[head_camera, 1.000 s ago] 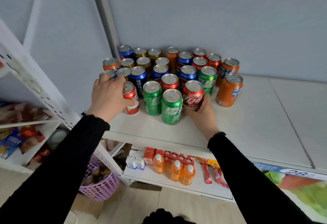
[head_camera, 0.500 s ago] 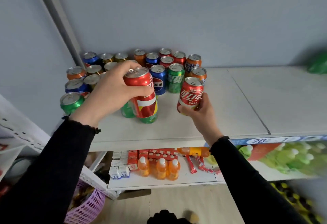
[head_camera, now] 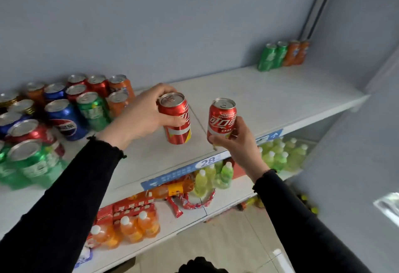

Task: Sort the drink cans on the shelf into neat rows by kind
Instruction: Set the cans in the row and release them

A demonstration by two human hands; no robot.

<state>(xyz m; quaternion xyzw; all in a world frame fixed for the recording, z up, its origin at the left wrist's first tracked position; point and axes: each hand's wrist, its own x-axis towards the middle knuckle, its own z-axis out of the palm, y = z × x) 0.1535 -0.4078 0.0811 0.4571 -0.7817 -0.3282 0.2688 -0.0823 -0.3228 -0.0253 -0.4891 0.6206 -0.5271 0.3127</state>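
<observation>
Here the mixed cluster of cans (head_camera: pixel 64 113) crowds the left end of the shelf (head_camera: pixel 269 104), blue, green, red and orange ones jumbled together, all upright; just right of it the left hand (head_camera: pixel 138 119) grips a red can (head_camera: pixel 176 117) from the side and slightly above, fingers curled over the far side near the rim and thumb on the near side; that can is close to upright, leaning a little, and whether its base touches the shelf or hangs just above it cannot be told; next, beside it but apart, the right hand (head_camera: pixel 235 141) holds a second red can (head_camera: pixel 222 119) by its lower half, fingers wrapped round from below, top upward, out over the shelf's front edge; both arms reach forward in black sleeves, wrists roughly level. Farther right a bare stretch of shelf runs to the far right corner, where two green cans (head_camera: pixel 272 56) and two orange cans (head_camera: pixel 296 53) stand in a short line against the wall; this line, well apart from both hands and up to the right, is likely what the coming move turns on; the right hand is nearer to it, so its can would probably arrive first, kept upright and set beside the others, the left following. Below, bottles (head_camera: pixel 207 177) and packets fill the lower shelves.
</observation>
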